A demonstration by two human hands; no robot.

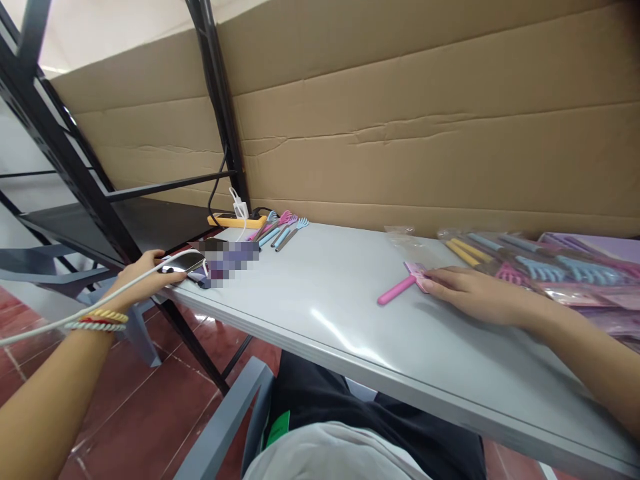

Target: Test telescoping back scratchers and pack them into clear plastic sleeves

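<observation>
At the table's left edge my left hand [145, 277] is closed around a dark, shiny phone [184, 262], thumb on the near side and fingers on the far side. A white cable [133, 288] runs over that wrist to the phone. Beside the phone a patch is blurred out. On the right, the fingers of my right hand [463, 290] are closed on the pink card of a pink-handled tool [397, 291] lying on the table; its far end is hidden under the hand. Bagged back scratchers [545, 267] with blue and pink claws lie beyond this hand.
Several loose back scratchers [285, 232] lie at the back left, near a yellow power strip [237, 221] with a white charger. Cardboard [425, 113] walls the back of the white table [330, 293]. A black metal rack [80, 147] and a grey-blue chair [130, 327] stand left.
</observation>
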